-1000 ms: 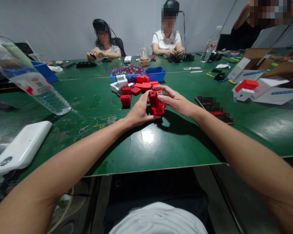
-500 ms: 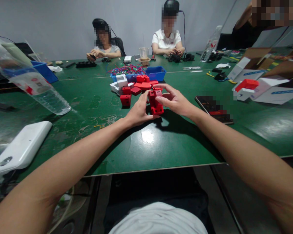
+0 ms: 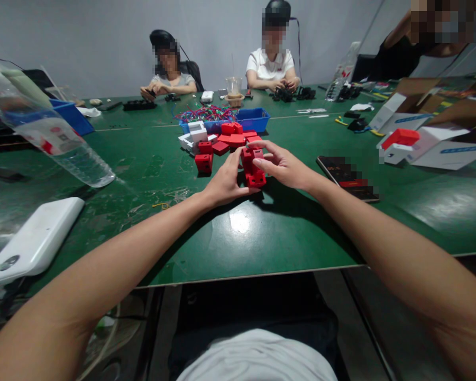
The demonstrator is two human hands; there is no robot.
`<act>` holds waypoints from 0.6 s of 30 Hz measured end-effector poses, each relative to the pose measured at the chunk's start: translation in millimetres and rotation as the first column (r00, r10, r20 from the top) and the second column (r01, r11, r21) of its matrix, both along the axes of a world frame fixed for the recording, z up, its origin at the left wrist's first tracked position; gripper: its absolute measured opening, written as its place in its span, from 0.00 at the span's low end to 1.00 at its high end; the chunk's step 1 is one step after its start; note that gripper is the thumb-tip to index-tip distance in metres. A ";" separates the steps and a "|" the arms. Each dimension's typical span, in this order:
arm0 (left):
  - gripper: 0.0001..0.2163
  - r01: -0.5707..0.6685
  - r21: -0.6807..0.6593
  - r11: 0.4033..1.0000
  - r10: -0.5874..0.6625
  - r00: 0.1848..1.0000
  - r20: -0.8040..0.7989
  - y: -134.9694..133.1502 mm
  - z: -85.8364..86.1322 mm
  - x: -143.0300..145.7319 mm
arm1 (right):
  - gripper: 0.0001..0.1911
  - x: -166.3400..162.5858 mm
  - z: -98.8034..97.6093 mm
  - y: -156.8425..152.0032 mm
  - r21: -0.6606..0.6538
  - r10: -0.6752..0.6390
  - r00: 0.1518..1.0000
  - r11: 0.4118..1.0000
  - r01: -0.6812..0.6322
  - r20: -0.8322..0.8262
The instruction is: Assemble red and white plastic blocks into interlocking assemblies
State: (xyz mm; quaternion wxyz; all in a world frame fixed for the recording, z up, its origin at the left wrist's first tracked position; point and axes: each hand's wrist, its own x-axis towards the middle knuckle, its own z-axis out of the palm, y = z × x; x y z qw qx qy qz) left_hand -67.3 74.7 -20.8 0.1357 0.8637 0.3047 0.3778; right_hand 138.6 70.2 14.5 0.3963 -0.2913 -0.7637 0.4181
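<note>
Both hands grip a red plastic block assembly (image 3: 254, 168) at table centre: left hand (image 3: 224, 182) closed on its side, right hand (image 3: 282, 165) pinching its top. Loose red blocks (image 3: 232, 138) and a blue bin (image 3: 254, 119) lie at twelve o'clock, a phone (image 3: 347, 174) at three o'clock.

Bare forearms (image 3: 115, 264) and a white shirt (image 3: 257, 357)
The left hand (image 3: 222, 185) and right hand (image 3: 287, 168) are ungloved, and both forearms are uncovered along their whole visible length.

The block assembly (image 3: 254, 169) sits on the table (image 3: 262, 233) between the left hand (image 3: 224, 182) and the right hand (image 3: 286, 166). Loose blocks (image 3: 227, 140) lie behind it. The bin (image 3: 261, 119) lies behind those.
</note>
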 end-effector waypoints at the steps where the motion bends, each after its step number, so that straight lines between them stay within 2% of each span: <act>1: 0.48 -0.001 0.001 1.000 0.001 1.000 -0.001 -0.3 0.5 0.0 | 0.27 0.0 0.0 -0.1 -0.016 0.006 1.000 1.000 -0.006 -0.011; 10: 0.47 -0.011 0.020 1.000 0.011 1.000 0.002 0.3 1.1 -0.2 | 0.32 4.8 0.0 0.9 -0.166 -0.007 0.999 0.986 0.001 -0.036; 18: 0.45 0.021 0.063 0.998 -0.022 1.000 0.020 0.5 0.3 0.4 | 0.28 10.5 3.6 1.9 -0.183 0.029 0.999 0.983 -0.033 -0.025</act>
